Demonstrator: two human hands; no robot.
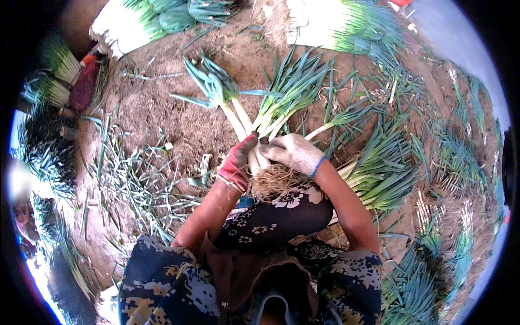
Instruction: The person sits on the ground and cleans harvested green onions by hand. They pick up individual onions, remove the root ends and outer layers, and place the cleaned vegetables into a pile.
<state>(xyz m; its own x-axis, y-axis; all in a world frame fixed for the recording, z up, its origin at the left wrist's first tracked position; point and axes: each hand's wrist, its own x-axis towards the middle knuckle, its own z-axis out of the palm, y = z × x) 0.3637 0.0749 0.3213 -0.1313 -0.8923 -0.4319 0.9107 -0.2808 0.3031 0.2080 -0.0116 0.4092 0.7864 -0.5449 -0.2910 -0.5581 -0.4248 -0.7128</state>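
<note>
My left hand [239, 160], in a red glove with dark fingertips, is closed around the white stems of several green onions [287, 89]. Their leaves point away from me, and the tangled brown roots [276, 181] hang toward my lap. Two thicker stalks [234, 115] lean out to the left of the bunch. On the right side of the same stems, my right hand [292, 154] is closed too, in a white glove with a blue cuff. Its fingertips press near the left thumb. Just below the roots lies a black flowered cloth [271, 222] over my lap.
A pile of green onions [379, 168] lies beside my right arm. Loose leaf scraps [141, 168] litter the soil at left. Stacked bundles [336, 27] stand at the far side, and more onions [414, 287] lie at the near right. A dark red sack [84, 86] sits at far left.
</note>
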